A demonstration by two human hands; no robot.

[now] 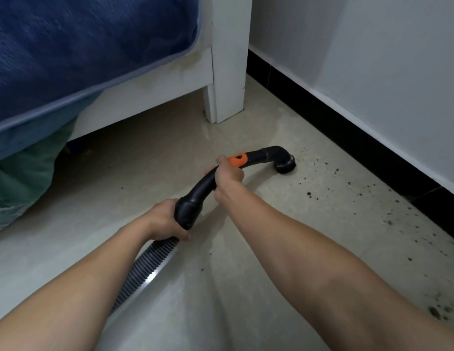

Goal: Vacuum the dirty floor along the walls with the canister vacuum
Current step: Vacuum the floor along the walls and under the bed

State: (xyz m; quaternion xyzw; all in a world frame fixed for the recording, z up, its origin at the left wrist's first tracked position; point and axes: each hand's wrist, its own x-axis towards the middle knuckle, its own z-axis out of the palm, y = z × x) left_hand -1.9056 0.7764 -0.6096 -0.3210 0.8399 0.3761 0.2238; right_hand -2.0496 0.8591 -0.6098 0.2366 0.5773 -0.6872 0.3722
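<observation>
Vacuum handle (208,182), black and curved, at centre of frame, low over pale tiled floor (170,153). Right hand (228,177) wrapped round upper part of it, fingers curled tight, just behind orange slider (238,159). Left hand (165,221) lower and left of centre, gripping thick rear collar of same handle at junction with ribbed grey hose (147,269). Hose trailing toward lower left of frame, disappearing behind left forearm, bright glint along one side. Both forearms bare, entering from bottom corners.

Round brush nozzle (284,165) at far end of handle, right of centre, elbowed downward. Bristles on floor or just above it: cannot tell which. Near black baseboard (347,138) but apart from it.

Dirt (309,193): dark crumbs and specks scattered down right side of frame, between nozzle and baseboard and on toward lower right corner. Thickest patch at lower right edge. Few stray specks at bottom centre and in shadow under bed.

White wall (385,59) filling upper right, above baseboard. White bed leg (228,72) upright at top centre, foot on floor, above and left of nozzle in frame, apart from it. Blue blanket (81,46) across upper left, draped over bed rail. Green fabric (23,173) hanging below it at left edge.
</observation>
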